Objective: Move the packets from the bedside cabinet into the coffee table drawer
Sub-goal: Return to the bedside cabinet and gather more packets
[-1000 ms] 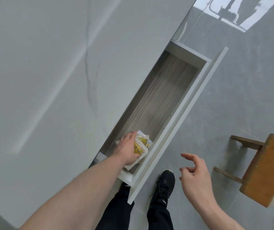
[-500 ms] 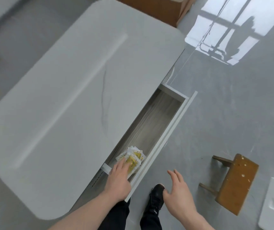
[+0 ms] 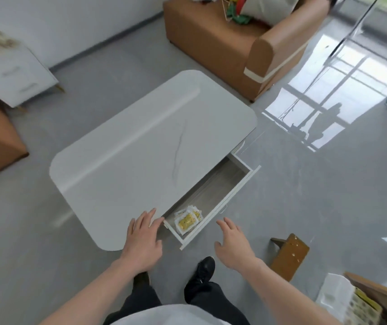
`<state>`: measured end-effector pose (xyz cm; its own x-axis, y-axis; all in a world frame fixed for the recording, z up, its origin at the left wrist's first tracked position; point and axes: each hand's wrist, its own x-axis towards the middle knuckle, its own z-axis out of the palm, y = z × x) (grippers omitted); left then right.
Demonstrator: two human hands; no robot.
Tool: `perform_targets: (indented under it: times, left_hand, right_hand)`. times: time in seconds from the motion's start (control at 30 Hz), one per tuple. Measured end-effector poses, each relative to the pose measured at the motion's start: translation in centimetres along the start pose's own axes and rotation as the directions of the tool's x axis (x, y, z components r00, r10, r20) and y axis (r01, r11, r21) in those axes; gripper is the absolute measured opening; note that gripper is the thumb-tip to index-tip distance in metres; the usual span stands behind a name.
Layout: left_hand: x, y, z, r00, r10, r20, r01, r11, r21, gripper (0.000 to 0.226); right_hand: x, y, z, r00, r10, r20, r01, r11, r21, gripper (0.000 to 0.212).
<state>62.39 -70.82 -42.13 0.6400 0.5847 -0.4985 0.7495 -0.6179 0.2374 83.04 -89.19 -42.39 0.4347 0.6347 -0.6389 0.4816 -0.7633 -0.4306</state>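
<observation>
**Packets in the drawer, both hands free**

Nearest the camera, the left hand hovers at the near corner of the coffee-table counter, fingers straight and spread, holding nothing. The right hand hangs over the floor just beside the drawer front, fingers loosely extended and likewise empty. Below them stand two dark-trousered legs and one clearly visible black shoe.

Just beyond the hands, the drawer stands pulled out from the counter's side. The packets lie in a small overlapping heap at its near end, white-edged with yellow centres; at least three can be made out, though the exact count is hard to tell because they overlap. The rest of the drawer floor is bare grey wood grain.

The likely step in hand is closing the drawer, or going back for more. To shut it well, a flat palm on the middle of the front panel would push it evenly along its runners; pushing at the near end alone could skew a drawer this long. The heap sits low, so it should clear the counter's edge.

To the right stands one small wooden stool. Farther off are one tan sofa and, at the far left, one white cabinet with two drawer handles, which may be the bedside cabinet; whether packets remain on it I cannot tell.
</observation>
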Motion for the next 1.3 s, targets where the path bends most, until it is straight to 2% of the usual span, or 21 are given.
perform_targets:
  times: [0.17, 0.73, 1.0, 1.3]
  left_hand:
    - [-5.7, -5.0, -4.1, 0.991, -0.049, -0.121, 0.048, 0.999, -0.010, 0.066]
    - [-20.6, -34.5, -17.5, 0.911, -0.138, -0.389, 0.116, 0.990, -0.079, 0.065]
    - [-19.9, -42.4, -26.1, 0.836, -0.149, -0.528, 0.113, 0.989, -0.100, 0.065]
    - [-13.0, -52.8, -35.9, 0.799, -0.167, -0.578, 0.149, 0.986, -0.078, 0.061]
  right_hand:
    - [-2.3, -7.4, 0.9, 0.990, -0.143, 0.002, 0.142, 0.981, -0.133, 0.075]
    - [-7.5, -39.9, 9.1, 0.908, -0.412, -0.071, 0.400, 0.906, -0.140, 0.072]
    - [-6.5, -52.2, 7.7, 0.850, -0.519, -0.096, 0.501, 0.851, -0.158, 0.070]
    - [3.8, -66.6, 6.2, 0.787, -0.602, -0.135, 0.598, 0.798, -0.073, 0.067]
